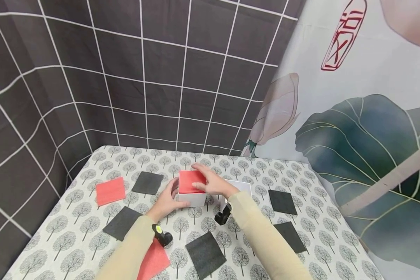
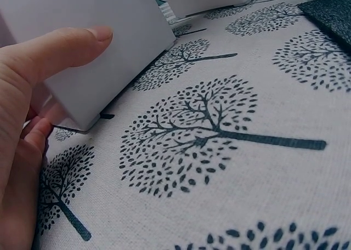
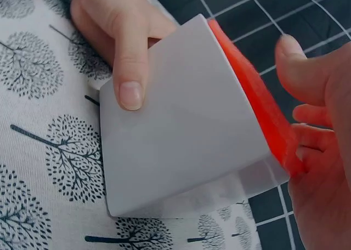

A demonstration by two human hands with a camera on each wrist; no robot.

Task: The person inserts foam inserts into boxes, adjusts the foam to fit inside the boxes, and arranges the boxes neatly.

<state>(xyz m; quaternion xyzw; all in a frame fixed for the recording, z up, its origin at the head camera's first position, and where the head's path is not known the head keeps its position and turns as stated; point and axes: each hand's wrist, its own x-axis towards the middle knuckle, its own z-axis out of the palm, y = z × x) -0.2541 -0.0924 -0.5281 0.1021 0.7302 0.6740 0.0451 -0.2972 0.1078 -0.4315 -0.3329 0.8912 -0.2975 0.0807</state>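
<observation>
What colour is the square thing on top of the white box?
The sheet on the white box is red; the head view shows it best.

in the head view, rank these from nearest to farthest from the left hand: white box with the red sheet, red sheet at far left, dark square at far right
1. White box: held by the left hand, at the table's middle.
2. Red sheet: flat on the cloth, off to the left.
3. Dark square: right side, beyond the second white box.

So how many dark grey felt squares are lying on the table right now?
5: one far left, one near left, one near centre, two on the right. Arms may hide others.
</observation>
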